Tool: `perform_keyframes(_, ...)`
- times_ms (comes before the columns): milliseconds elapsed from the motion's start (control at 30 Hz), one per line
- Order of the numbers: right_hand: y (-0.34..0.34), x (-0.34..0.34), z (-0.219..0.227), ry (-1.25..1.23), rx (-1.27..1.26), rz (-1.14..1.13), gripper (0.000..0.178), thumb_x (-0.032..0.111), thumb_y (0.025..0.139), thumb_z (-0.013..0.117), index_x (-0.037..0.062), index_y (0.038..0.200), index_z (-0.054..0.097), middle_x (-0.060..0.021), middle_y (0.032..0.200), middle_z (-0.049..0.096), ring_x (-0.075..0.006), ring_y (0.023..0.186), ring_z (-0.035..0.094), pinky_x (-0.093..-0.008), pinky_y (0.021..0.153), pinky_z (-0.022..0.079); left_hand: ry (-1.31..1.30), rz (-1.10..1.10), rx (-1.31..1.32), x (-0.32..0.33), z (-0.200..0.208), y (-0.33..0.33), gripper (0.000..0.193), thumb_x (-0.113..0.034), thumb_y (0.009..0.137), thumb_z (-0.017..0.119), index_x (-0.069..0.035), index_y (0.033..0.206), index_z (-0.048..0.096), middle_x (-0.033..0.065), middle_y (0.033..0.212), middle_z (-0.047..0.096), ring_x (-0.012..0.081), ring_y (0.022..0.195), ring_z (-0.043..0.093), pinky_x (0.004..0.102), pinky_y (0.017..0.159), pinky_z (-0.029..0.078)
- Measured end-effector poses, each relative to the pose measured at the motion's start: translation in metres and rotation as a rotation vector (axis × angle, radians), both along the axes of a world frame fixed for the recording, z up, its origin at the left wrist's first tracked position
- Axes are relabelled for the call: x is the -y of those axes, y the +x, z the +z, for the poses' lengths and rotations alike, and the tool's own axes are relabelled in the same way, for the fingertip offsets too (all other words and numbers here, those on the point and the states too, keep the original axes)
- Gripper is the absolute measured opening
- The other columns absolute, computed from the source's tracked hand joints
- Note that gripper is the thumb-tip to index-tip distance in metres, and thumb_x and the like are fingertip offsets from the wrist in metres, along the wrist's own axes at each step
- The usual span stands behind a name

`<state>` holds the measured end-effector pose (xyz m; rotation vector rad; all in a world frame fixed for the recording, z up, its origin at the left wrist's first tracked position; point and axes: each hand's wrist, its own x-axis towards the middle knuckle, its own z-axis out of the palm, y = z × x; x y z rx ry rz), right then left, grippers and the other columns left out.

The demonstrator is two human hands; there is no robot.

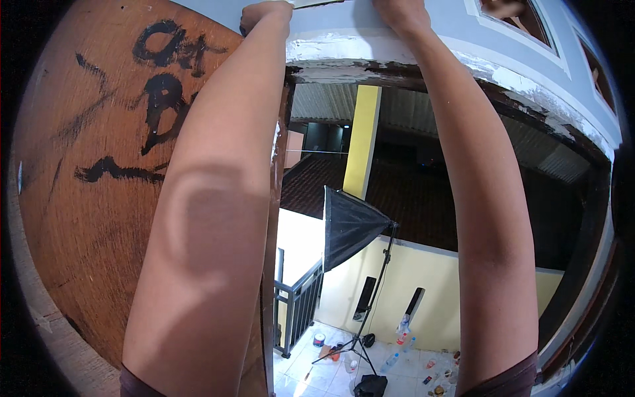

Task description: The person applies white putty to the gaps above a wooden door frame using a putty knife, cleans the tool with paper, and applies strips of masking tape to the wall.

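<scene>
Okay, top centre: left hand [266, 14] curled, right hand [402, 14] cropped; I can't tell its opening or either's hold. Bumping the flaking white-and-brown frame [344, 50] could chip it.

Free room between 2 forearms [493, 198]; obstacles: wooden panel [79, 231] at left, black softbox [350, 228] beyond.

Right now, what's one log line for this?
left hand: by wall above peeling frame, grip unclear; right hand: likewise, partly cut off; softbox: beyond frame
</scene>
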<state>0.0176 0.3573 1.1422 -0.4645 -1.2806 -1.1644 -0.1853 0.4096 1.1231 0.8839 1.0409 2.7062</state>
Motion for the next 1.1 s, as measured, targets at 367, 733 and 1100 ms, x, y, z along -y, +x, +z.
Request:
perform_keyframes(367, 0.007, 0.001, -0.005, 0.012, -0.018, -0.002, 0.011, 0.009, 0.089, 0.063, 0.0042, 0.094, 0.071, -0.0239, 0.094, 0.072, -0.0438, 0.097, 0.067, -0.0529, 0.09, 0.051, -0.085, 0.075, 0.019, 0.03, -0.006, 0.03, 0.06, -0.026, 0.064, 0.098, 0.006, 0.109, 0.073, 0.0233, 0.118, 0.073, 0.0329, 0.102, 0.074, 0.0396, 0.091, 0.06)
perform_keyframes(733, 0.01, -0.007, 0.007, 0.06, 0.046, -0.042, 0.014, 0.009, 0.09, 0.057, 0.002, 0.089, 0.07, -0.0261, 0.091, 0.071, -0.0446, 0.095, 0.068, -0.0546, 0.087, 0.051, -0.07, 0.078, -0.001, 0.028, -0.007, 0.031, 0.059, -0.028, 0.065, 0.097, 0.005, 0.109, 0.073, 0.0232, 0.117, 0.073, 0.0325, 0.103, 0.074, 0.0378, 0.09, 0.06)
perform_keyframes(1100, 0.006, -0.025, 0.016, 0.247, 0.12, -0.192, 0.014, 0.008, 0.092, 0.052, 0.0006, 0.093, 0.064, -0.0226, 0.087, 0.068, -0.0447, 0.091, 0.064, -0.0571, 0.082, 0.049, -0.052, 0.087, -0.122, -0.015, 0.012, -0.013, 0.062, -0.034, 0.068, 0.096, 0.006, 0.11, 0.072, 0.0228, 0.118, 0.073, 0.0324, 0.103, 0.074, 0.0393, 0.09, 0.06)
